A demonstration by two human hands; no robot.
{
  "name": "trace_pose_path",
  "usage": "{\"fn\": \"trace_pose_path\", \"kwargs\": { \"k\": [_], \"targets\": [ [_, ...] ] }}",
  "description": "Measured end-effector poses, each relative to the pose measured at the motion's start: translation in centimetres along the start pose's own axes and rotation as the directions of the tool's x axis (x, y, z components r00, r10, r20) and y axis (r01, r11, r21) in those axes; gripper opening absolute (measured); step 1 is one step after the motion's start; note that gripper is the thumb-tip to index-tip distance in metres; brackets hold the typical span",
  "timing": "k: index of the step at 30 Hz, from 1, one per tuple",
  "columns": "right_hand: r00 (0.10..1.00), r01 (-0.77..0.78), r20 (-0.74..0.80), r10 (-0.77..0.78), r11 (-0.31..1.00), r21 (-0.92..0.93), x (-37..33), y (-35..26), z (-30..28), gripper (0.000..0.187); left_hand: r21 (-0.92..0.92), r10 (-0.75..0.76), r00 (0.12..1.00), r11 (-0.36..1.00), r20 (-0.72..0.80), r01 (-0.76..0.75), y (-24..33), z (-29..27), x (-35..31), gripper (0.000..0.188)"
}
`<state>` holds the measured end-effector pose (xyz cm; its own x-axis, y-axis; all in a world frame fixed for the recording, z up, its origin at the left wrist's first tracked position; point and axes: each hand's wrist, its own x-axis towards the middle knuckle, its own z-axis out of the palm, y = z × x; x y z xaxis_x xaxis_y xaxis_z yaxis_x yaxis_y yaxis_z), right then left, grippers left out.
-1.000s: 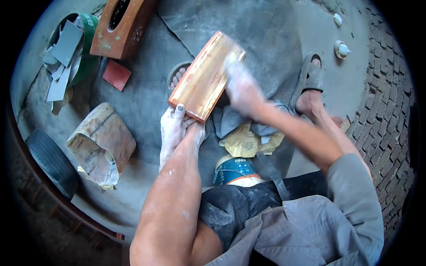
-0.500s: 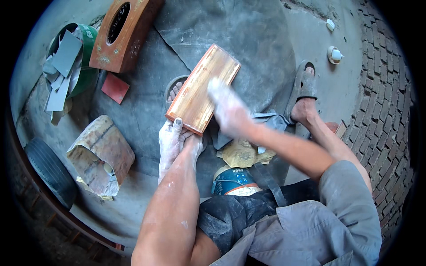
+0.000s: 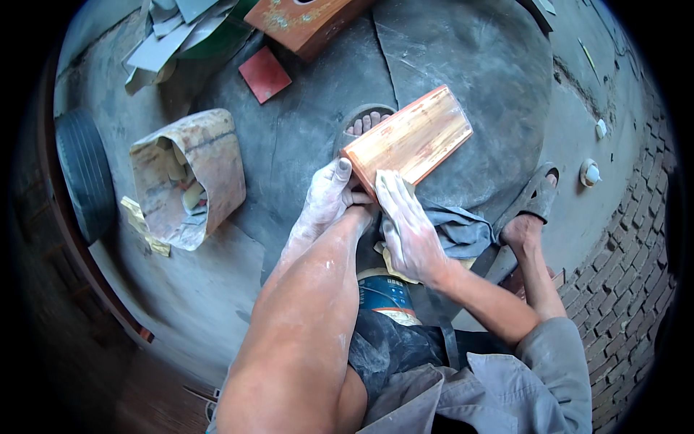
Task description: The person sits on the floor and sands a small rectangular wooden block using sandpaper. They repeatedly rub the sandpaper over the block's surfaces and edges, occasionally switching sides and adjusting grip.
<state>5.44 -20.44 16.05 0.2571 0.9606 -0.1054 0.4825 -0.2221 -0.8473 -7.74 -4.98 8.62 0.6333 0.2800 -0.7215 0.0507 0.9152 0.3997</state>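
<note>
A wooden block [image 3: 416, 134] with bare pale grain on its broad face and orange-red edges lies slanted in front of me, above my left foot's sandal. My left hand [image 3: 325, 192], coated in white dust, grips its near left end, with the thumb up at the corner. Against the near edge and corner of the block presses my right hand [image 3: 405, 220], dusty too, its fingers close together and stretched along the wood. A thin tan edge shows by its fingertips, but what lies under the palm is hidden.
A red square pad [image 3: 264, 74] lies near an orange-brown box [image 3: 311, 25] and a bin of grey sheets [image 3: 163, 47]. Leftward are a stained open container [image 3: 217, 155] and a tyre [image 3: 87, 173]. A blue bucket [image 3: 383, 293] and grey cloth [image 3: 459, 231] are close to me.
My right hand has moved from the middle of the block's face to its near end. The block has turned flatter toward the right, and the view has shifted.
</note>
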Motion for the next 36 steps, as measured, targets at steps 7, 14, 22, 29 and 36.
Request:
{"fn": "trace_pose_path", "kwargs": {
  "k": [7, 14, 22, 29, 36],
  "targets": [
    [1.0, 0.006, 0.012, -0.004, 0.989, -0.151, 0.2, -1.3, 1.1, 0.07, -0.006, 0.094, 0.995, 0.996, 0.02, -0.094, -0.1, 0.0, -0.2, 0.057],
    [0.996, 0.028, -0.084, -0.041, 0.989, -0.149, 4.7, -0.4, 3.0, 0.066, -0.084, 0.143, 0.989, 0.986, -0.03, -0.145, -0.6, 0.1, 0.5, 0.045],
    [0.996, 0.011, -0.084, -0.02, 0.994, -0.109, 3.6, -1.4, 2.8, 0.066, 0.068, 0.139, 0.989, 0.988, -0.044, -0.136, -0.7, -0.8, 0.6, 0.045],
    [0.999, -0.024, -0.026, 0.022, 0.997, -0.067, -0.2, -1.8, 2.7, 0.067, 0.009, 0.097, 0.993, 0.995, -0.07, -0.097, -0.5, -0.3, 0.1, 0.046],
    [0.99, -0.015, -0.139, 0.012, 1.0, -0.02, 6.3, -0.4, 3.5, 0.067, -0.051, 0.164, 0.974, 0.984, -0.155, -0.174, -0.7, 0.8, 0.4, 0.04]
  ]
}}
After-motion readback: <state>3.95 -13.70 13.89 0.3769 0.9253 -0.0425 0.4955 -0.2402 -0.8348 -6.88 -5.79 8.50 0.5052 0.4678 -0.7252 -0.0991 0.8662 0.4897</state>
